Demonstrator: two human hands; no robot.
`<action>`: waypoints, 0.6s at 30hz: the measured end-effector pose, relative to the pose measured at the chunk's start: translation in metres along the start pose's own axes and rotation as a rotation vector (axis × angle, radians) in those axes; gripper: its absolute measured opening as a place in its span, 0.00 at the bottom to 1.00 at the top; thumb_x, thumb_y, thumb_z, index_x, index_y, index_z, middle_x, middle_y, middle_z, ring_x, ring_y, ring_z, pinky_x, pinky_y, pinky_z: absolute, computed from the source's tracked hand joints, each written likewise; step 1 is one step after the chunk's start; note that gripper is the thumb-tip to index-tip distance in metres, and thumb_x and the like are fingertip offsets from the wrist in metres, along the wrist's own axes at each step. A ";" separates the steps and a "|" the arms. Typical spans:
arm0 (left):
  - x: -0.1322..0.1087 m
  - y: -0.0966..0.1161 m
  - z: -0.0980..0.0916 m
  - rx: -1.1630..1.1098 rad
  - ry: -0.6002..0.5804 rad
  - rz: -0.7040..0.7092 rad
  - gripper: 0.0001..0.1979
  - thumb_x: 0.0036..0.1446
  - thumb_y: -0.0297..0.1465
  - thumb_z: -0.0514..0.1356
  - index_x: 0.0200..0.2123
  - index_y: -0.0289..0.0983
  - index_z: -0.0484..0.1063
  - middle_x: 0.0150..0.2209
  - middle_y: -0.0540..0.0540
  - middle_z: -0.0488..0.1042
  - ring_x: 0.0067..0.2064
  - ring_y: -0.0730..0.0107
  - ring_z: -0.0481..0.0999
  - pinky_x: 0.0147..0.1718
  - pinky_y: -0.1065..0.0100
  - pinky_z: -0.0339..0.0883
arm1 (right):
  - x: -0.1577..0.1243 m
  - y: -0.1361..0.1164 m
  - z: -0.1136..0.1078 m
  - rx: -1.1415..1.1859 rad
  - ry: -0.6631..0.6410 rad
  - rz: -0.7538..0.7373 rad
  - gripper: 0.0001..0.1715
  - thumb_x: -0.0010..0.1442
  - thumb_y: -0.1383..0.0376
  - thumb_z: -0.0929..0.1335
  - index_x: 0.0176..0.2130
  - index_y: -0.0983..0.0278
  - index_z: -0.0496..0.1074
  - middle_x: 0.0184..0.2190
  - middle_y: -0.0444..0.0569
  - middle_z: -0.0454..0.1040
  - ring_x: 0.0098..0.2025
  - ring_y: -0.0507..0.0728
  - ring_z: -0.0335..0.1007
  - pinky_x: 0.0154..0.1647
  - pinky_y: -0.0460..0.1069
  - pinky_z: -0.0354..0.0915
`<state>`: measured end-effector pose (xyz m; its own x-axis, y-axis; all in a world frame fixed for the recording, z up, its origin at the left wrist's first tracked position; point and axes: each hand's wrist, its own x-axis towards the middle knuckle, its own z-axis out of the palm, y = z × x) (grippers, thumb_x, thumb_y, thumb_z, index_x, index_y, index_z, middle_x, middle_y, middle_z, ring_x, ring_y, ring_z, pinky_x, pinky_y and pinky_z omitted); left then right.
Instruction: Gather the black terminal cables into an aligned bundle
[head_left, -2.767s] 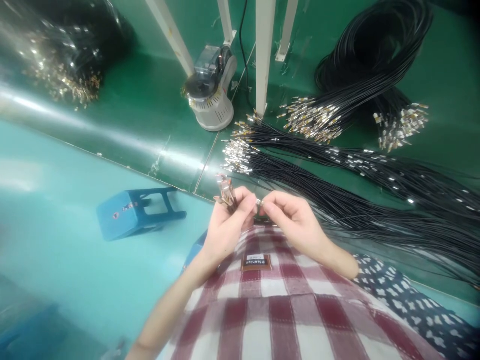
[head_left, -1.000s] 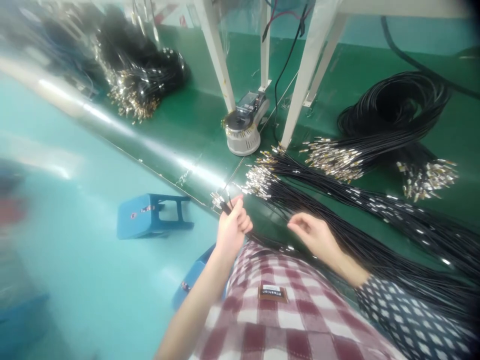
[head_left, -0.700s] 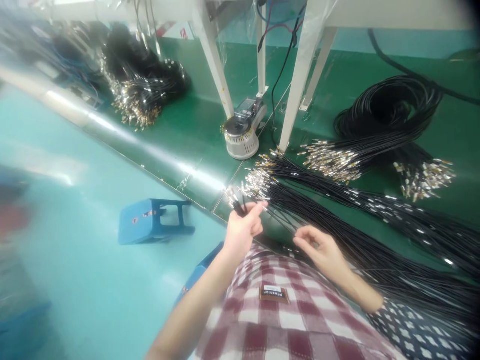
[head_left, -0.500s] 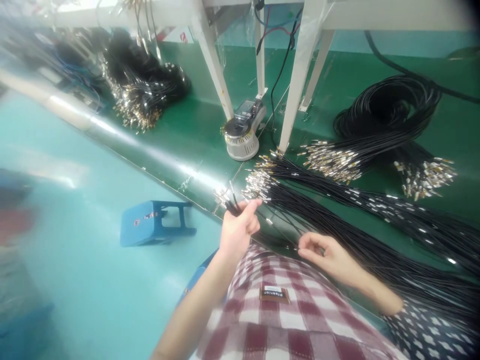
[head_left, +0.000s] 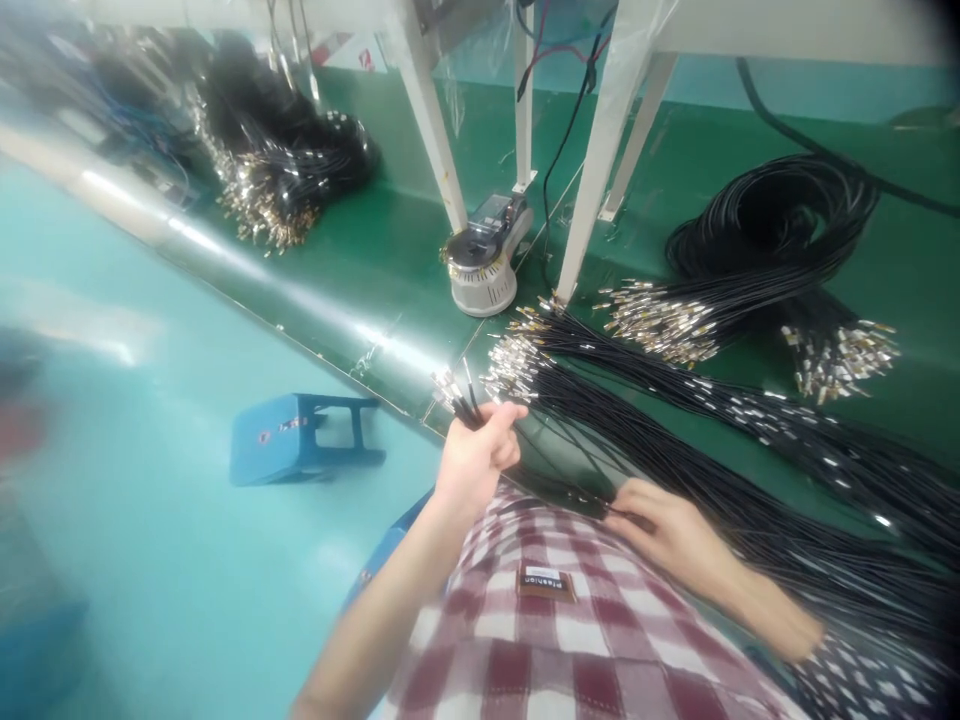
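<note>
My left hand (head_left: 480, 455) is closed round a small bunch of black cables (head_left: 461, 397), their metal-tipped ends sticking up past the fingers. Lower on the right, my right hand (head_left: 660, 520) has its thumb and fingers pinched together at a thin dark cable near the table's front edge. The cable's end between the fingertips is too small to see clearly. Just beyond both hands lies a long bundle of black cables (head_left: 637, 425), with its silvery connector ends (head_left: 514, 368) next to my left hand.
A grey-white round device (head_left: 484, 285) stands by the shelf leg (head_left: 581, 200) on the green tabletop (head_left: 345, 260). Coiled black cables (head_left: 780, 225) lie at the right, another cable heap (head_left: 292, 160) at the back left. A blue stool (head_left: 300, 440) is on the floor.
My right hand has moved slightly right and down, and its fingers have closed more. My left hand keeps its hold on the cables, almost in place.
</note>
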<state>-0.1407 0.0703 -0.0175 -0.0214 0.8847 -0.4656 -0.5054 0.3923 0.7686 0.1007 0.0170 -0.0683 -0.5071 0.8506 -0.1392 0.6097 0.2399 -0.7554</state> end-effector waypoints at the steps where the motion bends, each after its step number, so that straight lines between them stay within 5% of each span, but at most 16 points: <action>1: 0.001 -0.001 -0.002 -0.010 -0.002 -0.008 0.15 0.48 0.38 0.69 0.29 0.30 0.74 0.13 0.61 0.45 0.15 0.85 0.45 0.17 0.74 0.45 | -0.002 0.002 -0.002 0.003 0.004 0.009 0.12 0.63 0.57 0.66 0.36 0.62 0.73 0.36 0.50 0.73 0.35 0.55 0.70 0.34 0.48 0.65; 5: 0.001 -0.002 -0.001 -0.029 0.004 -0.015 0.16 0.47 0.39 0.69 0.29 0.30 0.74 0.13 0.62 0.44 0.15 0.85 0.44 0.16 0.75 0.43 | 0.027 -0.028 0.004 0.092 0.048 -0.072 0.13 0.65 0.57 0.64 0.43 0.63 0.72 0.38 0.50 0.74 0.36 0.54 0.70 0.36 0.47 0.65; 11: -0.006 -0.002 -0.005 0.016 -0.021 -0.062 0.19 0.47 0.41 0.69 0.36 0.30 0.75 0.15 0.61 0.46 0.16 0.85 0.45 0.17 0.75 0.44 | 0.072 -0.069 0.017 0.139 0.108 -0.083 0.15 0.67 0.62 0.61 0.33 0.64 0.71 0.27 0.45 0.72 0.28 0.51 0.66 0.31 0.46 0.59; 15: -0.003 -0.011 -0.017 0.062 -0.002 -0.087 0.18 0.52 0.41 0.65 0.24 0.30 0.72 0.19 0.54 0.58 0.17 0.84 0.52 0.18 0.73 0.48 | 0.095 -0.037 0.015 0.072 -0.063 -0.015 0.15 0.66 0.58 0.63 0.33 0.63 0.74 0.29 0.43 0.74 0.30 0.50 0.67 0.32 0.45 0.59; 18: 0.002 -0.017 -0.024 -0.001 0.015 -0.036 0.22 0.54 0.41 0.63 0.17 0.32 0.65 0.29 0.47 0.67 0.25 0.78 0.64 0.24 0.71 0.60 | 0.121 0.012 0.013 -0.160 0.112 0.223 0.10 0.61 0.62 0.68 0.41 0.63 0.75 0.41 0.49 0.74 0.39 0.55 0.70 0.36 0.47 0.61</action>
<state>-0.1531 0.0591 -0.0417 -0.0166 0.8662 -0.4993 -0.5066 0.4233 0.7511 0.0384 0.1166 -0.1027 -0.2851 0.9347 -0.2124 0.7916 0.1046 -0.6020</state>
